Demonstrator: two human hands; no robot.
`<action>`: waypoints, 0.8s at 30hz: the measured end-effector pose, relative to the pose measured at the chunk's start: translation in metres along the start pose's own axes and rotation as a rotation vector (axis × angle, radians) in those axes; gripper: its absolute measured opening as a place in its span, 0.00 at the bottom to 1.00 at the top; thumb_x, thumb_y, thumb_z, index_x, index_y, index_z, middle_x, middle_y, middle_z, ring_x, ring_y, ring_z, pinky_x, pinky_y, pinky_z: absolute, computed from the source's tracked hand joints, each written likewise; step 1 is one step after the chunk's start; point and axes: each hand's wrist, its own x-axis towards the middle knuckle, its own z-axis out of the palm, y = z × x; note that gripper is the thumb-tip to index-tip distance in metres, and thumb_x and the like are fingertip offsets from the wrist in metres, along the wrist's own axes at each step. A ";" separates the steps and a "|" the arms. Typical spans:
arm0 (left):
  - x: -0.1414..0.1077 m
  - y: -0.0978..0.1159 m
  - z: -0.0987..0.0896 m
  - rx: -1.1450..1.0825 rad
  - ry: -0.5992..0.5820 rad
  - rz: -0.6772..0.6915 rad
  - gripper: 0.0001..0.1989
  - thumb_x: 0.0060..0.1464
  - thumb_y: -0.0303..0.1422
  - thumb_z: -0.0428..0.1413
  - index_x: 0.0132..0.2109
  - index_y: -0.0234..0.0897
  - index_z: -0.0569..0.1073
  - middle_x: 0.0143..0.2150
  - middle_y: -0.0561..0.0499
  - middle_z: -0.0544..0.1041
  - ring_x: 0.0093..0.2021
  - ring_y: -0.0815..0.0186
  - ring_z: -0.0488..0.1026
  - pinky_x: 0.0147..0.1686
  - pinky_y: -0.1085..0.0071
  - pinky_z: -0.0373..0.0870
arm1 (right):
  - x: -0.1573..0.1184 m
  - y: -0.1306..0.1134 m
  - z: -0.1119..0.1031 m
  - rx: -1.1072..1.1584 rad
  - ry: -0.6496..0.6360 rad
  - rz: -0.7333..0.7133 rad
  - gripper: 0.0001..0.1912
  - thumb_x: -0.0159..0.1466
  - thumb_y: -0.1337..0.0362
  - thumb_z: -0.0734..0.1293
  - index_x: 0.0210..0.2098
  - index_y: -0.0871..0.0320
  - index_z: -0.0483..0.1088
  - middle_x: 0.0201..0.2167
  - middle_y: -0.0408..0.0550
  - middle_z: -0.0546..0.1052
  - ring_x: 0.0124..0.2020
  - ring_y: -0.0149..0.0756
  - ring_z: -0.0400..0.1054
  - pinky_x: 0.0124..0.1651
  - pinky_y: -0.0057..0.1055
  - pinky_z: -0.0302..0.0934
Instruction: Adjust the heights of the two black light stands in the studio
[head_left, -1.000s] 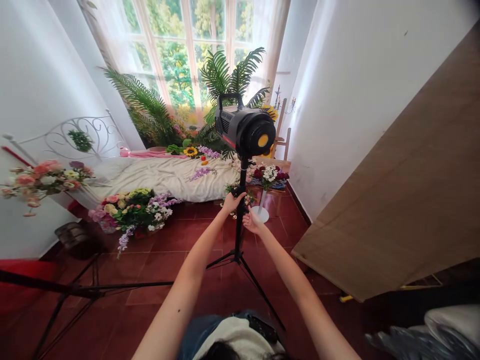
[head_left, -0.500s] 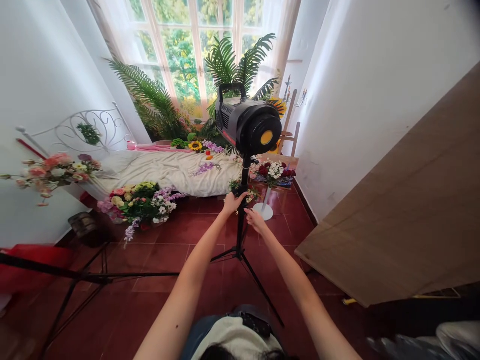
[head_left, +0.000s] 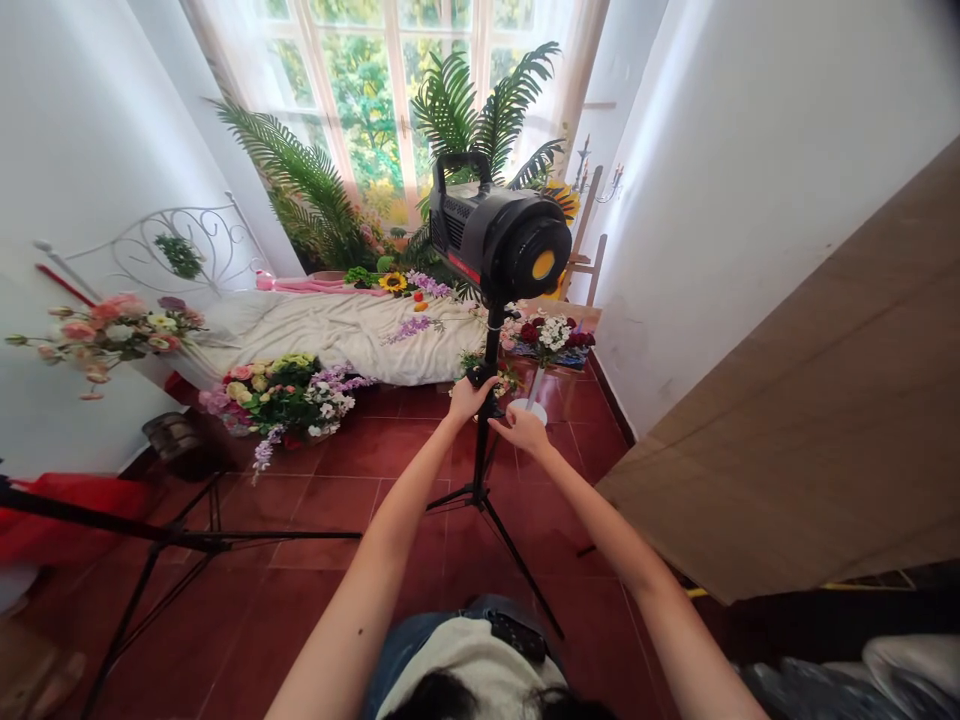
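A black studio light (head_left: 495, 235) with a top handle and a yellow disc on its front sits on a black light stand (head_left: 480, 465). My left hand (head_left: 469, 398) is wrapped round the stand's pole at a collar below the lamp. Just right of the pole and slightly lower, my right hand (head_left: 525, 428) has its thumb and forefinger apart, the thumb tip at the pole. A small dark part of the stand shows by those fingertips; whether they touch it I cannot tell. The other fingers of my right hand are curled.
Behind the stand are a bed (head_left: 360, 345) with a cream cover, flower bunches (head_left: 285, 395) and palm leaves (head_left: 450, 110). Black stand legs (head_left: 187, 540) stretch across the left floor. A large brown board (head_left: 795, 430) leans in from the right. A white round base (head_left: 531, 408) stands behind my right hand.
My right hand has shifted slightly right and turned, its thumb and forefinger now spread. My left hand stays on the pole. The view has tilted a little.
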 end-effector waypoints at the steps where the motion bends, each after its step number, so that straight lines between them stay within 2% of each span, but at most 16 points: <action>1: 0.000 0.001 -0.001 0.021 -0.004 0.008 0.24 0.49 0.53 0.55 0.37 0.35 0.78 0.32 0.46 0.79 0.32 0.61 0.75 0.33 0.70 0.67 | -0.002 0.002 0.002 0.063 0.011 0.050 0.24 0.52 0.48 0.70 0.20 0.55 0.55 0.18 0.41 0.62 0.24 0.32 0.59 0.26 0.26 0.46; 3: 0.001 0.003 -0.003 0.041 -0.012 0.014 0.24 0.49 0.53 0.55 0.36 0.35 0.78 0.31 0.45 0.79 0.32 0.60 0.75 0.33 0.69 0.67 | -0.003 0.006 0.009 0.209 -0.029 0.170 0.24 0.55 0.43 0.65 0.20 0.54 0.54 0.17 0.39 0.60 0.21 0.29 0.54 0.23 0.25 0.46; 6: 0.001 0.005 -0.006 0.027 -0.018 -0.003 0.24 0.50 0.53 0.54 0.37 0.35 0.78 0.32 0.45 0.79 0.32 0.60 0.75 0.34 0.68 0.68 | 0.003 0.009 0.022 0.424 -0.173 0.317 0.23 0.59 0.41 0.58 0.23 0.54 0.55 0.16 0.36 0.58 0.17 0.27 0.50 0.20 0.25 0.44; 8: 0.001 0.007 -0.006 -0.009 -0.020 -0.031 0.24 0.49 0.52 0.55 0.37 0.35 0.78 0.33 0.45 0.80 0.34 0.60 0.75 0.35 0.68 0.69 | 0.007 0.008 0.026 0.412 -0.147 0.269 0.21 0.58 0.43 0.61 0.24 0.54 0.54 0.17 0.36 0.57 0.18 0.27 0.50 0.20 0.25 0.44; 11: -0.001 0.009 -0.003 -0.134 -0.040 -0.075 0.22 0.48 0.51 0.57 0.37 0.34 0.77 0.33 0.46 0.80 0.35 0.61 0.75 0.37 0.67 0.71 | 0.009 0.007 0.019 0.185 -0.022 0.053 0.17 0.56 0.54 0.67 0.23 0.54 0.54 0.18 0.37 0.59 0.21 0.28 0.52 0.24 0.25 0.46; 13: -0.002 0.010 -0.001 -0.252 -0.055 -0.093 0.21 0.48 0.49 0.58 0.37 0.33 0.77 0.35 0.46 0.80 0.36 0.62 0.76 0.38 0.67 0.71 | 0.008 0.005 0.008 0.050 -0.008 -0.040 0.12 0.55 0.62 0.67 0.24 0.55 0.57 0.22 0.40 0.63 0.24 0.29 0.55 0.26 0.26 0.47; 15: -0.004 0.010 0.000 -0.371 -0.048 -0.112 0.20 0.48 0.45 0.59 0.40 0.32 0.75 0.39 0.44 0.80 0.38 0.63 0.76 0.40 0.68 0.72 | 0.007 0.005 -0.001 0.010 -0.024 -0.087 0.08 0.53 0.66 0.67 0.26 0.55 0.61 0.28 0.42 0.66 0.28 0.31 0.57 0.28 0.26 0.49; 18: -0.009 0.003 0.000 -0.458 -0.026 -0.142 0.18 0.48 0.40 0.58 0.44 0.33 0.73 0.43 0.44 0.79 0.42 0.64 0.75 0.44 0.68 0.71 | 0.013 0.003 -0.004 0.176 -0.023 -0.109 0.16 0.47 0.66 0.72 0.32 0.55 0.63 0.36 0.45 0.67 0.33 0.33 0.60 0.32 0.26 0.55; 21: -0.014 -0.012 0.000 -0.494 0.012 -0.213 0.14 0.53 0.35 0.50 0.44 0.34 0.71 0.44 0.45 0.78 0.44 0.66 0.74 0.46 0.67 0.71 | 0.029 -0.003 0.006 0.423 0.053 -0.068 0.28 0.42 0.63 0.75 0.39 0.54 0.61 0.42 0.47 0.68 0.36 0.33 0.62 0.34 0.27 0.59; 24: -0.020 -0.027 0.007 -0.471 0.049 -0.256 0.13 0.53 0.30 0.46 0.44 0.34 0.69 0.46 0.44 0.76 0.45 0.66 0.74 0.48 0.65 0.70 | 0.051 -0.016 0.018 0.542 0.059 -0.065 0.29 0.42 0.61 0.76 0.40 0.54 0.62 0.41 0.47 0.71 0.39 0.35 0.65 0.37 0.27 0.62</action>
